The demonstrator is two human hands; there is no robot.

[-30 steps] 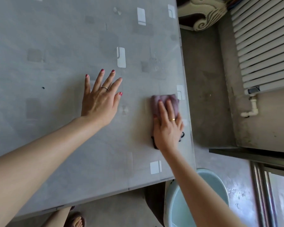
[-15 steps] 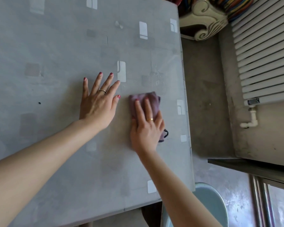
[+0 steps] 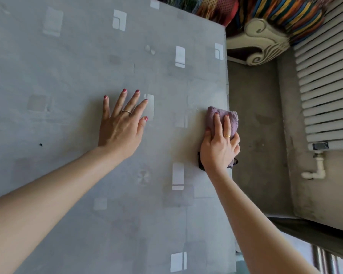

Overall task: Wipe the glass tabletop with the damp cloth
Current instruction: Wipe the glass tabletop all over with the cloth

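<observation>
The glass tabletop [image 3: 67, 66] is grey with pale square patterns and fills most of the view. A folded purple cloth [image 3: 231, 117] lies at the table's right edge, partly hanging over it. My right hand [image 3: 219, 147] presses down on the cloth, fingers curled over it, with a dark loop of the cloth showing under the wrist. My left hand [image 3: 121, 125] rests flat on the glass to the left, fingers spread, holding nothing.
A white radiator [image 3: 325, 76] with a pipe elbow [image 3: 313, 173] lines the wall on the right. An ornate armchair with striped cushions [image 3: 265, 26] stands past the table's far right corner. Grey floor [image 3: 255, 135] lies between table and wall.
My right hand slid the cloth left toward my left hand, then back right to the table's edge. The view has shifted forward along the table. My left hand stays planted.
</observation>
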